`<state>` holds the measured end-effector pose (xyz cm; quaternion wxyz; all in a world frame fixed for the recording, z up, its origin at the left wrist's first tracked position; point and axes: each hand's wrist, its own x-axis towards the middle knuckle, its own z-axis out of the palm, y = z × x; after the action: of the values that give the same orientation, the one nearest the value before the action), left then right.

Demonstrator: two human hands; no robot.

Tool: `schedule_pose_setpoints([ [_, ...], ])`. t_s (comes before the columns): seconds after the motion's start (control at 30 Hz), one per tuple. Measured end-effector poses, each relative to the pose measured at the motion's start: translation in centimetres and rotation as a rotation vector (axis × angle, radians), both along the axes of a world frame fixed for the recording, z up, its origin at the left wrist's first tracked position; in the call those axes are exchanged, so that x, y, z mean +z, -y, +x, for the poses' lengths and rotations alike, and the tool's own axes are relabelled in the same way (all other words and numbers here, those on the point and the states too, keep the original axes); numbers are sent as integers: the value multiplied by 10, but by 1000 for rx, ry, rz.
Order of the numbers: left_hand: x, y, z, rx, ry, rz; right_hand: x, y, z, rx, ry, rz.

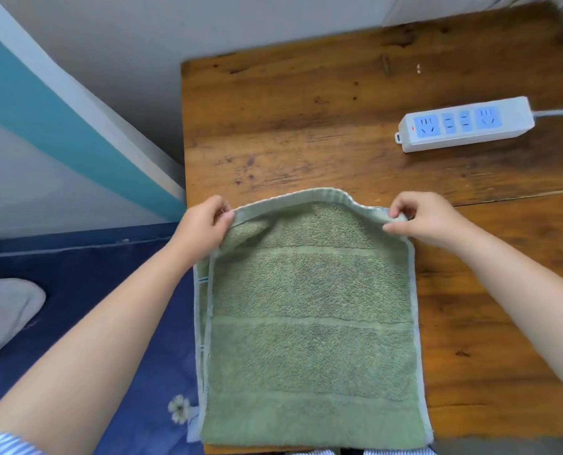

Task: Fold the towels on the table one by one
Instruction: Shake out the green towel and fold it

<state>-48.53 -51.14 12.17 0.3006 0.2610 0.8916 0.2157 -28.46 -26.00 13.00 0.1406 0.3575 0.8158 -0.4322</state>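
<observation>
The green towel (309, 323) lies along the near edge of the table (470, 290), at its near-left corner, already doubled. The left hand (204, 224) pinches its far-left corner; the right hand (421, 220) pinches its far-right corner. Step in hand, as judged: a fold of this far edge. Next move calls for matching edges evenly. No containers visible. Farther right lies a power strip (467, 123).

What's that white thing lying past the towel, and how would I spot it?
Start at the wooden table and look to its far right side, beyond the green towel. There lies a white power strip; its pale blue socket panels and trailing cord set it apart.
</observation>
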Motion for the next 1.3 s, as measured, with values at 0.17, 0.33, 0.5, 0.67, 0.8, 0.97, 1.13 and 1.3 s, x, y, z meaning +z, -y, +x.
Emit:
schedule_pose_setpoints([
  [0.17,18,50,-12,-102,315,-262,16,20,7,33,43,-522],
  [0.33,18,91,-15,-173,465,-482,17,41,12,201,316,-547],
  [0.5,11,83,-15,-24,135,-165,8,44,-3,118,153,230],
  [0.67,-2,64,-20,12,-82,-64,-14,45,-8,147,146,463],
  [0.8,-18,52,-20,-23,-134,-136,-25,46,-10,129,143,445],
  [0.97,-25,44,-18,-110,-92,-232,-28,42,-16,158,159,425],
  [1.13,-19,39,-29,-210,61,-278,-20,30,-20,281,160,406],
  [1.3,-17,36,-29,-105,181,-177,-10,28,-13,267,81,295],
])
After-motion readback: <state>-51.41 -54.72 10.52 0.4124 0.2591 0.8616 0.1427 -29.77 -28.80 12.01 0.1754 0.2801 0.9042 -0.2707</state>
